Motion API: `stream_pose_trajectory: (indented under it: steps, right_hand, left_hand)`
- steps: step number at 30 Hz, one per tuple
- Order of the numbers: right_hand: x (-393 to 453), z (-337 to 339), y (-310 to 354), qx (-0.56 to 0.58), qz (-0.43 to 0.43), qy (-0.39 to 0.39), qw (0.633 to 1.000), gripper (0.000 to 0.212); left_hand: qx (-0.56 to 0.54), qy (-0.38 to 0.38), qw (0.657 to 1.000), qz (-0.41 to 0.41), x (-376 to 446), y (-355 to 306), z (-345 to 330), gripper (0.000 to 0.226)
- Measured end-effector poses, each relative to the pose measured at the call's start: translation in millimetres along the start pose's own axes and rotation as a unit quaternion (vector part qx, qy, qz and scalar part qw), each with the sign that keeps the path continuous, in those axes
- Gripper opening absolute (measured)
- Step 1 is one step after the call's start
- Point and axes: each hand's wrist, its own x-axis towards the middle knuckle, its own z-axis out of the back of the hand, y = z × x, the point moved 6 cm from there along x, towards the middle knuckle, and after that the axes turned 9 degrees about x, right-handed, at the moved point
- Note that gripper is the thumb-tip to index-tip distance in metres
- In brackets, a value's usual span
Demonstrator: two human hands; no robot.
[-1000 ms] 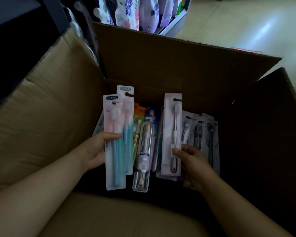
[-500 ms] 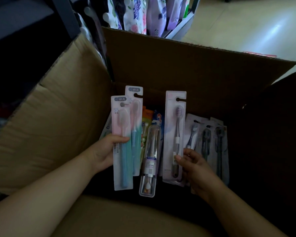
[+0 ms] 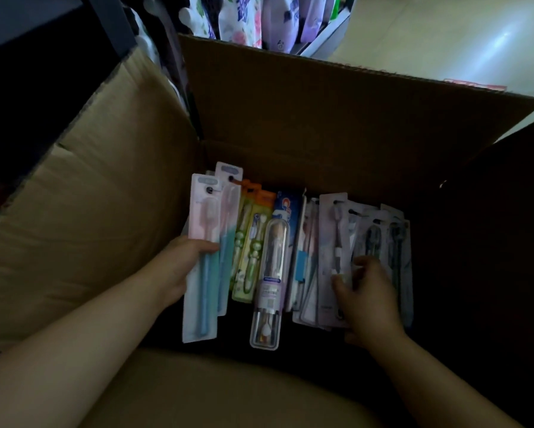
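Big open cardboard box (image 3: 321, 118) takes up pretty much the whole view, with its pale left flap (image 3: 83, 227) folded out at 9 o'clock and the back flap standing up at 12. Past that, also at 12 o'clock, there's a shelf of flowery pouches (image 3: 259, 20). Down in the box bottom, dead centre, a row of toothbrush packs stands side by side. The left hand (image 3: 179, 267) comes in from 8 o'clock and grips a pink-and-blue toothbrush pack (image 3: 202, 288), thumb across the front, fingers hidden behind it, with a second matching pack (image 3: 228, 211) tucked right behind. The right hand (image 3: 367, 295) at 4 o'clock has curled fingers pinching the lower part of a pale pack with a grey brush (image 3: 333, 242), which sits among the others in the row. Between the hands lie green kids' brushes (image 3: 247, 251) and a clear-case toothbrush (image 3: 270, 282). Dark-bristle packs (image 3: 383, 236) sit at 3 o'clock, pretty murky.
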Motion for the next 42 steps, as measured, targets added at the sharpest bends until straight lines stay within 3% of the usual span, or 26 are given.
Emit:
stream_pose_trajectory:
  steps: [3,4,6,9,15,21,24,29,31,34,37,42]
  right_hand:
    - [-8.8,-1.5,30.3,-0.201,0.14,-0.031,0.969,0.059]
    - [-13.2,-11.0,44.0,-0.209,0.191,0.003,0.959,0.059]
    - [-25.1,-42.7,65.6,-0.226,0.273,0.149,0.923,0.06]
    - [-36.4,-84.9,65.7,-0.379,0.331,0.276,0.819,0.072]
    - [-37.7,-91.5,47.6,-0.447,0.361,0.25,0.779,0.073]
    - [-36.6,-95.2,53.9,-0.345,0.371,0.267,0.82,0.073]
    - [-32.5,-102.5,66.9,-0.273,0.33,0.278,0.86,0.079]
    - [-12.6,-71.3,61.3,-0.244,0.209,0.079,0.944,0.068]
    - [-5.0,-63.8,51.8,-0.297,0.149,0.063,0.941,0.059]
    - [-8.5,-69.4,46.5,-0.284,0.144,0.113,0.941,0.053]
    - [-15.3,-74.4,45.2,-0.214,0.12,0.141,0.959,0.063]
    - [-6.8,-75.6,49.0,-0.224,0.078,0.168,0.957,0.084]
  left_hand:
    - [0.018,-0.015,1.0,0.003,3.8,0.4,9.1,0.032]
    - [0.023,-0.018,1.0,0.004,4.0,-0.6,10.7,0.032]
    - [0.026,-0.019,0.999,0.008,4.3,-2.2,12.5,0.03]
    - [0.028,-0.022,0.999,0.012,4.1,-5.5,15.5,0.03]
    - [0.029,-0.024,0.999,0.013,6.9,-10.5,22.8,0.032]
    - [0.026,-0.027,0.999,0.015,7.0,-12.7,22.3,0.03]
    - [0.016,-0.022,0.999,0.017,7.0,-12.4,21.5,0.031]
    - [0.009,-0.012,1.0,0.022,5.8,-9.9,18.3,0.029]
    - [0.007,-0.01,1.0,0.021,5.4,-8.5,16.8,0.029]
    - [0.01,-0.008,1.0,0.021,5.6,-8.2,15.3,0.031]
    - [0.013,-0.005,1.0,0.026,6.5,-7.2,13.7,0.031]
    - [0.017,0.004,0.999,0.036,5.4,-5.9,12.3,0.03]
